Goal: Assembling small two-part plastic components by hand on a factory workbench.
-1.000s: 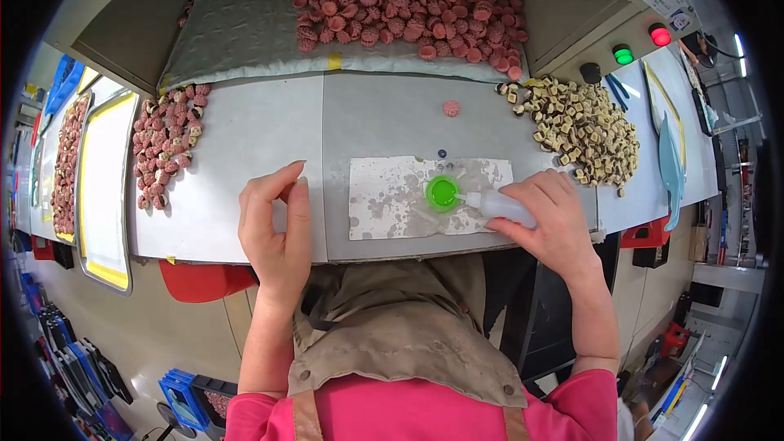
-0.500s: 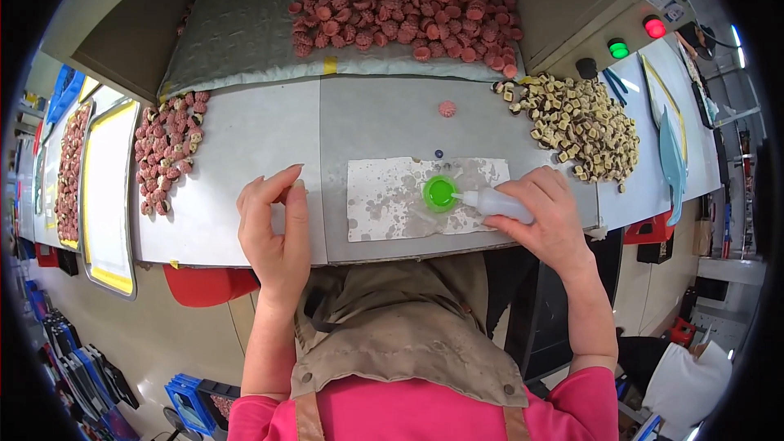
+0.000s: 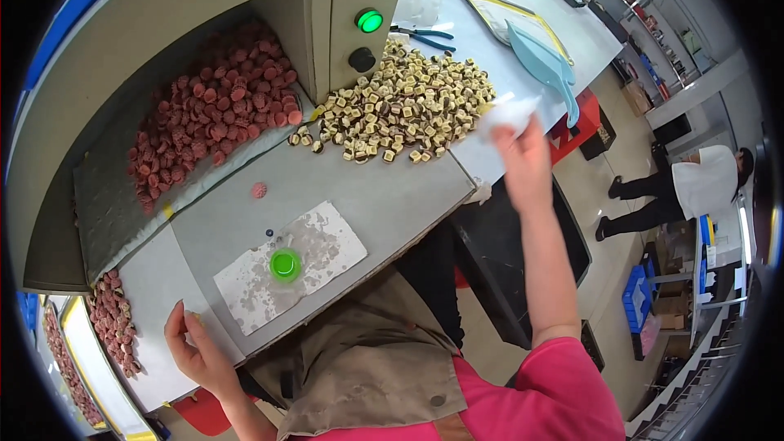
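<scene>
My right hand (image 3: 523,147) is stretched out to the far right, past the pile of pale pieces. It is closed round a translucent white squeeze bottle (image 3: 506,112), smeared by motion. My left hand (image 3: 200,355) hovers over the front left of the table, thumb and forefinger apart, the other fingers loosely curled; I make out nothing in it. Between the hands, a small round cup of bright green liquid (image 3: 285,265) stands on a stained white board (image 3: 331,237). Behind the board lie a tiny dark ring-like piece (image 3: 269,233) and a single pink bumpy cap (image 3: 259,189).
Pink caps (image 3: 216,110) heap inside the beige machine opening. Pale-and-dark pieces (image 3: 400,106) are piled by its lit buttons. Beyond are pliers (image 3: 429,37) and a light-blue scoop (image 3: 539,61). Assembled pink pieces (image 3: 113,318) lie at left. A person (image 3: 694,184) is in the aisle.
My view has turned to the right. My right hand has lifted the squeeze bottle from the green cup and carried it far right. My left hand stays loosely curled over the table.
</scene>
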`<state>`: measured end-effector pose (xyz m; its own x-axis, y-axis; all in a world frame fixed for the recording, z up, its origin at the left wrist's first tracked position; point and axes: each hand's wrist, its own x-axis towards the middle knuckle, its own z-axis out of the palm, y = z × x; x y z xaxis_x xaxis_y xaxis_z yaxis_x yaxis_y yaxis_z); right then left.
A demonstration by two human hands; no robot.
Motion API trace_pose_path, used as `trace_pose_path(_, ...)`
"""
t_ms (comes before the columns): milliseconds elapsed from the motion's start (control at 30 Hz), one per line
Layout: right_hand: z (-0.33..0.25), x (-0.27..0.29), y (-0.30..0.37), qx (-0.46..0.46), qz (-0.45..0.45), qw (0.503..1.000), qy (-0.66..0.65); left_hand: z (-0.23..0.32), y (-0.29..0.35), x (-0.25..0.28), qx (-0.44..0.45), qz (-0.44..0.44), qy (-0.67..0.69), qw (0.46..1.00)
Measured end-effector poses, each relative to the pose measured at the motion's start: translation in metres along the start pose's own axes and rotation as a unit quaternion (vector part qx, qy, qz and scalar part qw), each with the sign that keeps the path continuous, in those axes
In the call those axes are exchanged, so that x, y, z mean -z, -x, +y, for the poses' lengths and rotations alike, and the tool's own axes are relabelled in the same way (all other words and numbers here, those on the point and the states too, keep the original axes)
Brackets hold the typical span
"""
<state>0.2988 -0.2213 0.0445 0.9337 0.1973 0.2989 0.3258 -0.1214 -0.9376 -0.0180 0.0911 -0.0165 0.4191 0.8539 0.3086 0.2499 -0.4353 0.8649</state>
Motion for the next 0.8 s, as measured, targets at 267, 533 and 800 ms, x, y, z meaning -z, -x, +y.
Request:
trace_pose_path(267,0.109,0.115,-0.091,0.019,0.129,0.951,0.281,0.030,-0.008,-0.006,-0.196,-0.200,-0.103,0.955)
trace_pose_path(533,0.127,0.113,-0.093,0.107,0.191,0.925,0.309,0.050,-0.012,-0.010,-0.191,-0.299,-0.231,0.906)
trace_pose_path(800,-0.032,-0.041,0.043,0.143,-0.226,0.938,0.221,0.046,-0.020,-0.011,-0.205,-0.325,-0.254,0.888)
